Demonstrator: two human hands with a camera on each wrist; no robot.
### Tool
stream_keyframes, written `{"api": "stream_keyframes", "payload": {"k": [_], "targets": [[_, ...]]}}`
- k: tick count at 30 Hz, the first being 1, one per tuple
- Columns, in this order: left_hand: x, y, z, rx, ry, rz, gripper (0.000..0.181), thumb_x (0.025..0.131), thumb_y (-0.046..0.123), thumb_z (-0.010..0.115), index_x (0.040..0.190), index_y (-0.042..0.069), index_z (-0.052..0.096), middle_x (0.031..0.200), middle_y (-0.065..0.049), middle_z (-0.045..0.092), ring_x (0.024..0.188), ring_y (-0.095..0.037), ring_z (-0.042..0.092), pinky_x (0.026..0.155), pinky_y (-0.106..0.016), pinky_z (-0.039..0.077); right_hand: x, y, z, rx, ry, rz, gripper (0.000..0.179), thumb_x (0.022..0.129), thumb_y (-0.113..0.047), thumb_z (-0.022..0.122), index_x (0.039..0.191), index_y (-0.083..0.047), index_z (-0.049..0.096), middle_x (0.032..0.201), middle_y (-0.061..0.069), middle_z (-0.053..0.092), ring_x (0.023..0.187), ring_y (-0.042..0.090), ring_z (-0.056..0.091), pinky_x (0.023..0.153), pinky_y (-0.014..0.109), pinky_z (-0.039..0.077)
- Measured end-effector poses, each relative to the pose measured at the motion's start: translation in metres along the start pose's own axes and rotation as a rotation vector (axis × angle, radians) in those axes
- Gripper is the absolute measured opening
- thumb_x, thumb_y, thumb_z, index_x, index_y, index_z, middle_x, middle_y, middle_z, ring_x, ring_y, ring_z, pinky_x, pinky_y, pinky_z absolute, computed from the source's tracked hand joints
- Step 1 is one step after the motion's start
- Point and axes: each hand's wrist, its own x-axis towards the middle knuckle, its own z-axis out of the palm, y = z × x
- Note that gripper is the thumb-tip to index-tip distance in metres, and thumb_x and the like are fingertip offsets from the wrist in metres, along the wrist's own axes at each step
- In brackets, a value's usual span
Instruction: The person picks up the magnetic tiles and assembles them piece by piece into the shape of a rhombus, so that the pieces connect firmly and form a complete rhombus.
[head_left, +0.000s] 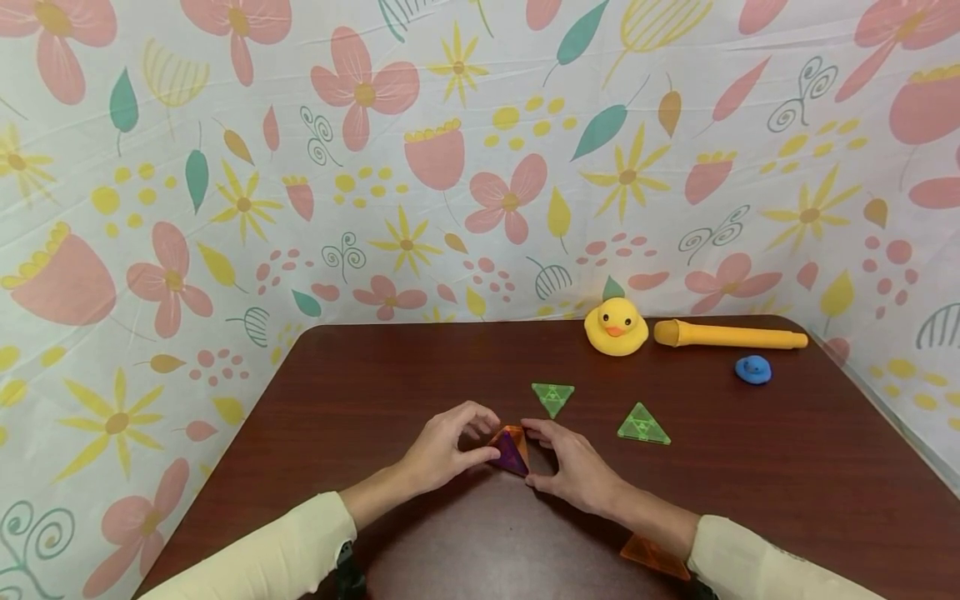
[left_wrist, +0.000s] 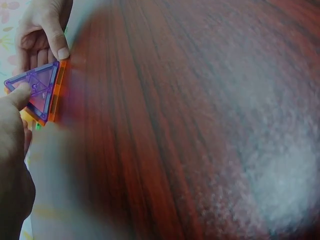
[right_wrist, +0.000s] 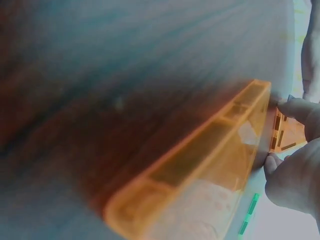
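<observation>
A see-through purple triangular magnetic tile [head_left: 510, 455] leans together with orange triangular tiles [head_left: 518, 433] near the table's middle. My left hand [head_left: 447, 448] pinches the purple tile from the left, its thumb on the purple face in the left wrist view. From the right, my right hand [head_left: 576, 468] holds an orange tile [right_wrist: 290, 133] by its edge corners, thumb at the near end and fingers at the far end. The fingers behind the tiles are partly hidden. Two green triangular tiles, one [head_left: 552, 397] beyond the hands and another [head_left: 643, 425] to the right, lie flat.
Another orange tile [head_left: 654, 557] lies partly under my right forearm and looms large in the right wrist view. Along the back right are a yellow rubber duck [head_left: 617, 327], a yellow toy microphone [head_left: 731, 335] and a small blue duck [head_left: 753, 369]. A flowered cloth [head_left: 480, 167] hangs behind the table.
</observation>
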Motion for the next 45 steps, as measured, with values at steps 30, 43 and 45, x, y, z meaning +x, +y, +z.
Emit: {"api": "stream_keyframes", "payload": {"k": [30, 43, 45], "targets": [[-0.005, 0.0, 0.003, 0.2, -0.188, -0.091, 0.053, 0.095, 0.03, 0.084, 0.142, 0.014, 0.066, 0.127, 0.003, 0.071, 0.115, -0.013, 0.061, 0.098, -0.038, 0.054, 0.005, -0.006, -0.008, 0.002, -0.083, 0.08, 0.069, 0.087, -0.003, 0.088, 0.148, 0.004, 0.055, 0.145, 0.022, 0.061, 0.125, 0.042, 0.065, 0.1, 0.051, 0.055], [-0.002, 0.0, -0.001, 0.175, -0.165, -0.076, 0.055, 0.093, 0.036, 0.085, 0.142, 0.019, 0.065, 0.121, 0.008, 0.069, 0.112, -0.012, 0.061, 0.093, -0.033, 0.053, 0.008, 0.001, -0.027, 0.068, -0.079, 0.066, 0.066, 0.091, -0.007, 0.085, 0.149, 0.003, 0.055, 0.146, 0.022, 0.06, 0.128, 0.042, 0.063, 0.102, 0.052, 0.054], [0.001, 0.001, -0.003, 0.157, -0.156, -0.072, 0.057, 0.093, 0.038, 0.085, 0.143, 0.018, 0.065, 0.124, 0.008, 0.069, 0.113, -0.011, 0.061, 0.093, -0.033, 0.054, 0.01, 0.003, -0.03, 0.044, -0.055, 0.071, 0.065, 0.091, -0.008, 0.086, 0.148, 0.001, 0.056, 0.145, 0.02, 0.062, 0.126, 0.041, 0.064, 0.102, 0.053, 0.055]]}}
